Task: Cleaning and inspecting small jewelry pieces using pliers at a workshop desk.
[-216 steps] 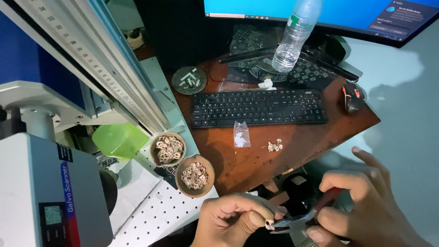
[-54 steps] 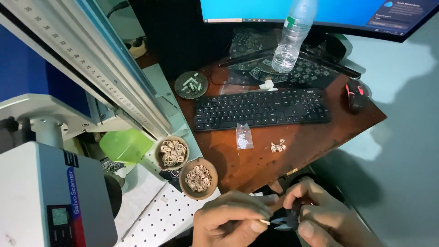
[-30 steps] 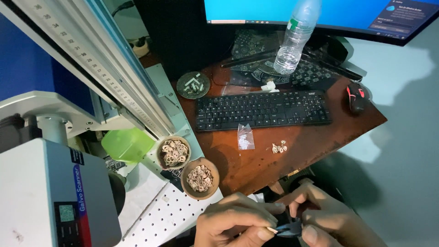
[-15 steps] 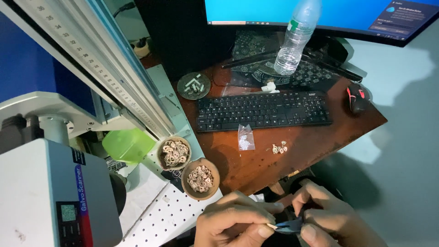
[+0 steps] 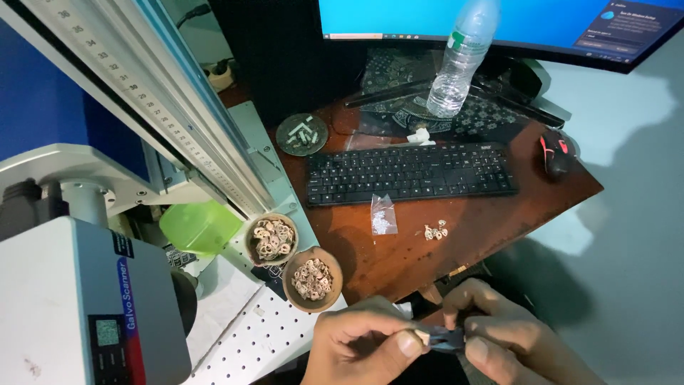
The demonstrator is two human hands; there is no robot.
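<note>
While the left hand (image 5: 360, 346) pinches a small pale piece (image 5: 420, 335) between thumb and forefinger at the near edge, the right hand (image 5: 499, 335) closes around dark pliers (image 5: 443, 339) whose tips meet the piece from the right, their long axis running left to right. Farther off, two brown bowls (image 5: 312, 278) hold pale rings. On the wooden desk (image 5: 484, 228) lie a small clear packet (image 5: 382, 214), then a black keyboard (image 5: 410, 171). A clear bottle (image 5: 459, 60) with a green label stands farthest.

The brown wooden desk (image 5: 456, 246) carries a black keyboard (image 5: 410, 172), a mouse (image 5: 556, 152), a water bottle (image 5: 459, 60), a small plastic bag (image 5: 382, 214), a few loose rings (image 5: 434, 229) and a round ashtray (image 5: 301, 134).
</note>
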